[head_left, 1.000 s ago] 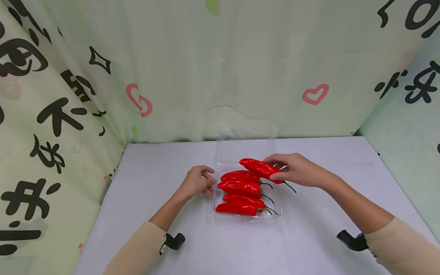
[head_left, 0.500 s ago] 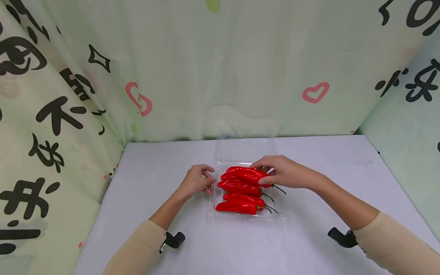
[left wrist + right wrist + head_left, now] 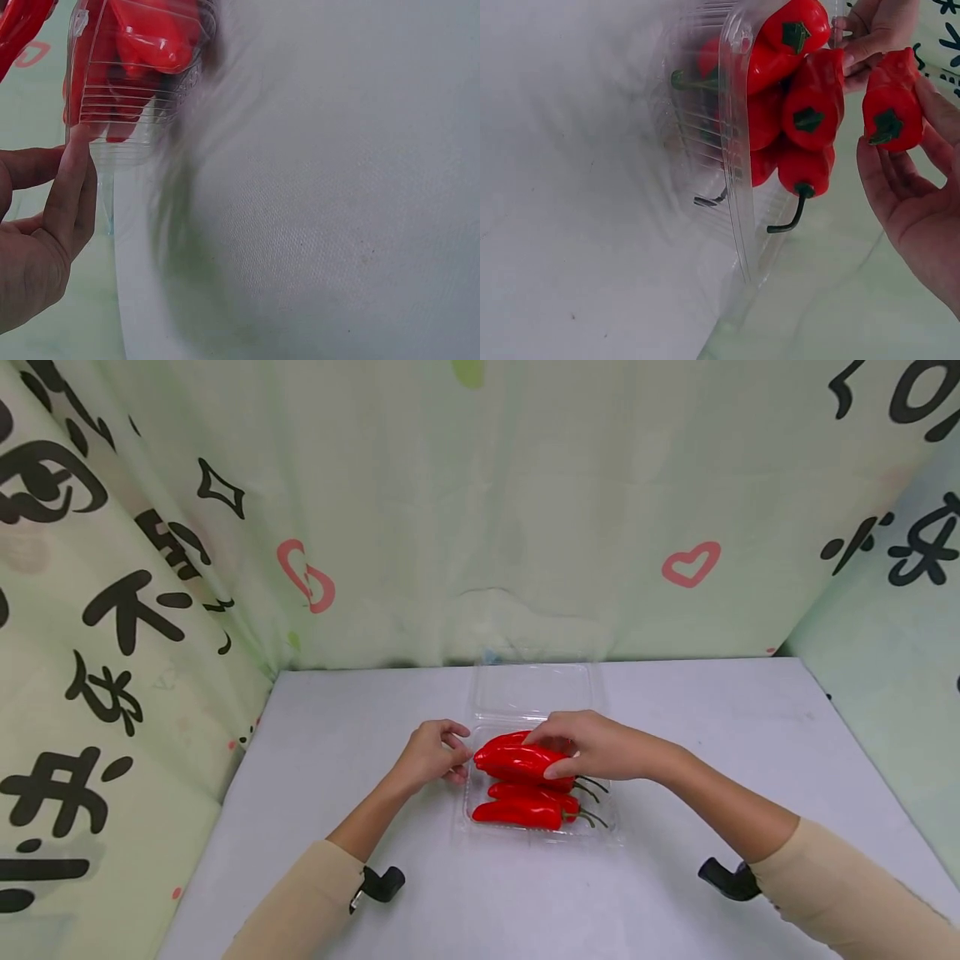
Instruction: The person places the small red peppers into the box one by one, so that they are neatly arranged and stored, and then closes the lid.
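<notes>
My right hand (image 3: 600, 747) grips a red pepper (image 3: 512, 763) with a green stem. It holds this pepper above other red peppers (image 3: 517, 814) in a clear plastic container (image 3: 739, 202). A gap shows between the held pepper and the pile in the right wrist view. My left hand (image 3: 427, 756) stays at the container's left end, its fingers loosely bent, and in the left wrist view a straight fingertip (image 3: 77, 135) touches the container's corner. The peppers lie side by side and stacked, stems to the right. My right hand hides part of the rear ones.
The container's clear lid (image 3: 536, 689) stands open behind it, near the curtain (image 3: 570, 510) at the table's back edge. A white cloth covers the table (image 3: 360, 710). More printed curtain flanks both sides. Black wrist mounts (image 3: 382, 885) sit on both sleeves.
My right hand has carried its pepper left and nearer to me, from behind the pile to over the rear and middle peppers. My left hand has stayed in place.
</notes>
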A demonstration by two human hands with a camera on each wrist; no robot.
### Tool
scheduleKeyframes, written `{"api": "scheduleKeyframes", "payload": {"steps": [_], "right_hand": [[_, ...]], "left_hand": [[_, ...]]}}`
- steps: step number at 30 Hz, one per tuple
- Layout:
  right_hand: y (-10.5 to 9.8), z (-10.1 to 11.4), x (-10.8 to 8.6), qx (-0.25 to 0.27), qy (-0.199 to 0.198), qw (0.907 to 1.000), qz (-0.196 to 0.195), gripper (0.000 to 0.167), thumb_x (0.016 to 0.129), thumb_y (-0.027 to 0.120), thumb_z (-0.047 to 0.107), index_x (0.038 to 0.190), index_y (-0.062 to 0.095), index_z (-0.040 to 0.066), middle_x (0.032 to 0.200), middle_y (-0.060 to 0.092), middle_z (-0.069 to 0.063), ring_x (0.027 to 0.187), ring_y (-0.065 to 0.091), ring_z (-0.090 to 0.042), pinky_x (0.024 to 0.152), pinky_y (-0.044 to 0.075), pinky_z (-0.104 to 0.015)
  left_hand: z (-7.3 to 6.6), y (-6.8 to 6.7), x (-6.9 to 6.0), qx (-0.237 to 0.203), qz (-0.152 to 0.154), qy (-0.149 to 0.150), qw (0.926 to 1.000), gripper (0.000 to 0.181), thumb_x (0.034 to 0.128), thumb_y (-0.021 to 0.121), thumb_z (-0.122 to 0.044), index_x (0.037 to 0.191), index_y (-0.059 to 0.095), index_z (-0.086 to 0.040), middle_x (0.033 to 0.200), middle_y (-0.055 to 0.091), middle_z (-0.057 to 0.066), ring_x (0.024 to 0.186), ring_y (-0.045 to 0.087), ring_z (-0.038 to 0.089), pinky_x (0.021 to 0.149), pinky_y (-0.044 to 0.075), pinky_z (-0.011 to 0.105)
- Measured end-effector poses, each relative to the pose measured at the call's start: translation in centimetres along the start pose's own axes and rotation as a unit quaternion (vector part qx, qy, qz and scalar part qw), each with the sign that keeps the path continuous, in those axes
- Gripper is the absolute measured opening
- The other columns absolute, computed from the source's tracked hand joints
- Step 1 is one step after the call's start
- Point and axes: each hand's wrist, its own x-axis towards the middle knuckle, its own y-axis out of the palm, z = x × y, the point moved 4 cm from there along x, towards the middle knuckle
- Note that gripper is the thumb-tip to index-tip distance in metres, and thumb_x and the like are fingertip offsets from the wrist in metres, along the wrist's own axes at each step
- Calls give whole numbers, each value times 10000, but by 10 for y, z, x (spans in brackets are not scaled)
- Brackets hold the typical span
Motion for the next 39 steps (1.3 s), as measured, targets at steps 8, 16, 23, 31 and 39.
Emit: {"api": "scheduleKeyframes", "payload": {"steps": [8,16,23,31,39], "right_hand": [[8,8,3,-230,-73,9997,65,453,862,839,188,1287,684,155,1170,670,3,980,638,-130,785,598,-213],[19,10,5,-554,-46,9983,166,441,837,864,198,1250,713,164,1151,668,12,1002,628,-131,777,595,-198],[23,12,5,-798,26,9967,164,454,828,875,223,1249,719,158,1138,672,14,994,624,-127,764,600,-200],[27,10,6,-1101,245,9935,144,477,819,885,229,1259,715,160,1166,654,-13,1054,614,-166,783,628,-255],[32,11,8,-1347,143,9907,89,465,808,891,224,1233,714,158,1185,652,-29,1090,608,-189,795,636,-288]], "left_hand": [[0,1,-1,1,9,24,10000,369,944,726,-46,1289,610,16,923,683,147,575,701,179,606,633,297],[0,0,-3,36,-50,2,10000,362,943,730,-52,1282,616,9,922,678,140,578,693,178,608,633,299],[-1,0,-2,63,-47,22,10000,364,943,734,-62,1282,618,3,914,683,135,579,696,177,610,631,291],[0,0,-1,106,-43,-3,9999,378,945,733,-62,1296,612,7,922,679,134,587,703,180,635,639,319],[1,0,-1,92,-39,26,9999,377,943,734,-62,1293,613,10,921,682,133,584,702,173,625,637,311]]}}
